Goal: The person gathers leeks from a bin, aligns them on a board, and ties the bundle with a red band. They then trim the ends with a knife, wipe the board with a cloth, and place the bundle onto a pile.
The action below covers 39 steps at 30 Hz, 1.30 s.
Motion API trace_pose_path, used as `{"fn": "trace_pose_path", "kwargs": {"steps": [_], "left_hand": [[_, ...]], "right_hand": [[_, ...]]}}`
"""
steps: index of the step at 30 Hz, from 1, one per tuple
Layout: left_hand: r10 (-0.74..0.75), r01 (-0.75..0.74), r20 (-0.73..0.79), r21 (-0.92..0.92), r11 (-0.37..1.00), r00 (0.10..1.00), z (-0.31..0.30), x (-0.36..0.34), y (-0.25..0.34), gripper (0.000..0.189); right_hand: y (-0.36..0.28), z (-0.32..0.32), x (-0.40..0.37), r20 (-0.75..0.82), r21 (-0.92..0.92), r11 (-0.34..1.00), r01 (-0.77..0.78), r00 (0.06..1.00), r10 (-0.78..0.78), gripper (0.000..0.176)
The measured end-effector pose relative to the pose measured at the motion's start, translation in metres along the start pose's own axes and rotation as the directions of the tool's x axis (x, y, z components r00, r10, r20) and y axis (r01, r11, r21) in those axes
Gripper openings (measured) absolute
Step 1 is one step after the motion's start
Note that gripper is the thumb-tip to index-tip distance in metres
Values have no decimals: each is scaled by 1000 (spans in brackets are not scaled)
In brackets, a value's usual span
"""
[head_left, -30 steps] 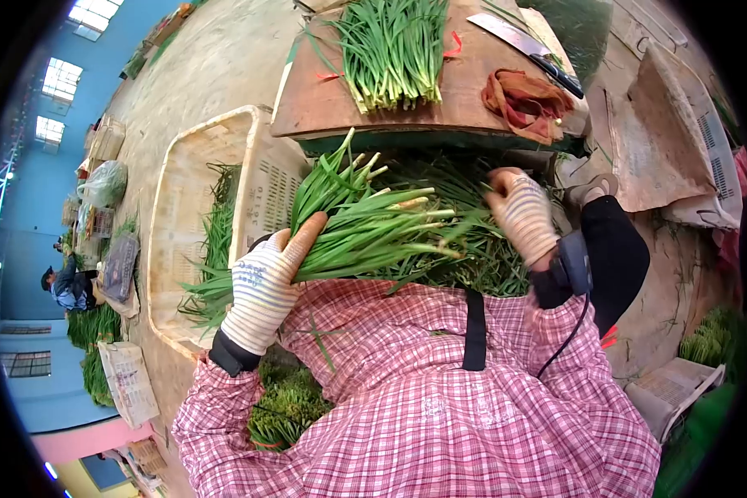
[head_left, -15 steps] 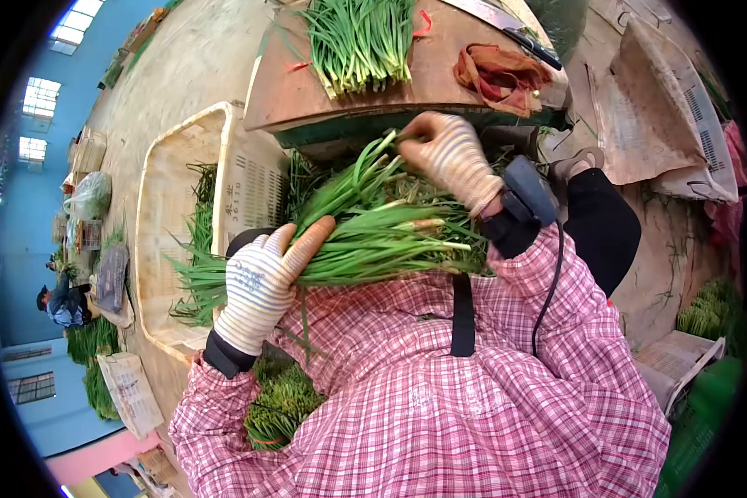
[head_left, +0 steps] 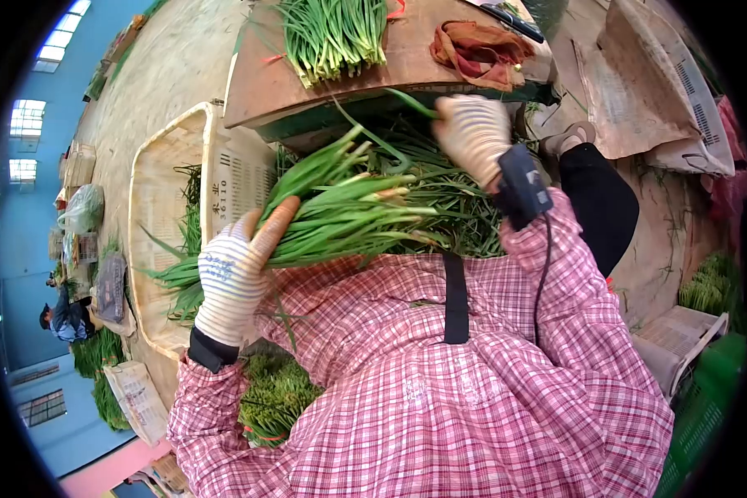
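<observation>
My left hand (head_left: 234, 270), in a striped glove with brownish fingers, is closed around a loose bunch of chives (head_left: 332, 212). The pale stem ends point right and the leaf tips hang out to the left. My right hand (head_left: 475, 137), gloved and smeared by motion, is up and to the right of the bunch. Its fingers are pinched on a loose chive leaf (head_left: 412, 104). Beneath both hands lies a heap of loose green leaves (head_left: 461, 203). On the brown board (head_left: 257, 79) in front rests a second bunch of chives (head_left: 334, 37), its stems toward me.
A white plastic crate (head_left: 207, 178) with leaves inside stands at my left. A reddish cloth (head_left: 480, 54) and a black-handled knife (head_left: 513, 21) lie on the board. Packed bundles (head_left: 278, 398) sit by my left elbow. At far left is another person (head_left: 68, 315).
My right hand has moved right, away from the bunch, with a leaf pulled along. My left hand and bunch appear lower left as the view shifts.
</observation>
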<state>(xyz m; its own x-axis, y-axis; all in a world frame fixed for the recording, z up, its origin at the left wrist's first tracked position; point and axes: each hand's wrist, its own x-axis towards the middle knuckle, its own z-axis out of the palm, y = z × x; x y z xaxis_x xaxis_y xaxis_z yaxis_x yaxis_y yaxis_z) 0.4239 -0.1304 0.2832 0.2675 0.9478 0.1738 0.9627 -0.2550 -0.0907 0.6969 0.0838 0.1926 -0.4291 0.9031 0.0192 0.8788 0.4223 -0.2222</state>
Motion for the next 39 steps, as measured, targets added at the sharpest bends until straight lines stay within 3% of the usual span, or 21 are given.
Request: {"fn": "trace_pose_path", "kwargs": {"steps": [2,3,4,6,8,10,13,17,20,22,24,26,27,28,29,31,32,34,36,38,39], "left_hand": [[-36,36,-15,-11,999,999,-2,-2,-5,72],[-38,38,-21,-6,999,999,-2,0,-8,73],[-39,39,-31,-2,999,999,-1,3,-9,73],[-32,32,-20,-4,999,999,-1,11,-5,75],[-10,11,-23,46,999,1000,2,18,-4,76],[-18,17,17,71,997,1000,3,22,-1,76],[-22,20,26,66,998,999,8,27,-1,78],[72,-69,-21,114,991,997,11,33,3,72],[-41,40,105,18,999,994,8,30,-1,85],[-90,92,81,-18,996,993,8,24,-7,89],[-56,56,-41,-2,998,998,8,22,-12,77],[-76,76,-33,-2,997,997,7,23,-16,79],[-86,86,-30,-5,996,996,7,23,-16,80],[-86,86,-25,-8,996,996,8,26,-14,80],[-84,83,-20,-10,996,996,8,29,-13,81],[-77,77,-11,-24,997,997,8,33,-11,82],[-76,75,-9,-34,997,997,8,34,-12,82],[-84,84,2,-42,996,996,8,31,-15,83],[-101,102,17,-43,994,995,8,25,-20,84],[-140,142,73,-27,989,987,6,23,-22,88],[-159,161,99,-21,987,982,5,25,-23,90]], "right_hand": [[44,20,-6,52,22,998,-64,997,63,30],[40,20,-17,-76,207,978,-13,997,29,34],[28,3,-21,204,556,813,-175,976,71,37],[8,-4,-40,182,882,465,-78,966,-184,59],[-19,-8,-46,79,847,530,39,977,-197,61],[-37,-22,-55,0,604,788,121,988,-151,52],[-53,-22,-66,-145,578,791,200,979,-141,29],[-52,7,-64,-172,735,631,251,968,-184,26],[-34,17,-50,-194,824,542,164,981,-2,27],[0,27,-39,-306,448,889,92,950,56,23],[31,25,-30,39,-247,961,-124,990,138,31],[40,32,-41,-9,157,984,-78,997,81,40],[46,45,-36,-22,478,858,186,980,-200,49],[22,25,-44,-9,763,621,181,963,-269,37],[3,33,-51,77,899,436,39,967,-245,35],[-11,23,-53,300,930,315,-191,890,-344,34],[-11,6,-52,431,875,415,-250,794,-429,34],[2,7,-55,354,903,378,-206,854,-381,30],[39,26,-45,307,655,753,64,888,-342,26],[62,46,-37,409,179,984,-8,910,-67,24],[64,60,-37,248,314,944,100,951,-183,21]]}}
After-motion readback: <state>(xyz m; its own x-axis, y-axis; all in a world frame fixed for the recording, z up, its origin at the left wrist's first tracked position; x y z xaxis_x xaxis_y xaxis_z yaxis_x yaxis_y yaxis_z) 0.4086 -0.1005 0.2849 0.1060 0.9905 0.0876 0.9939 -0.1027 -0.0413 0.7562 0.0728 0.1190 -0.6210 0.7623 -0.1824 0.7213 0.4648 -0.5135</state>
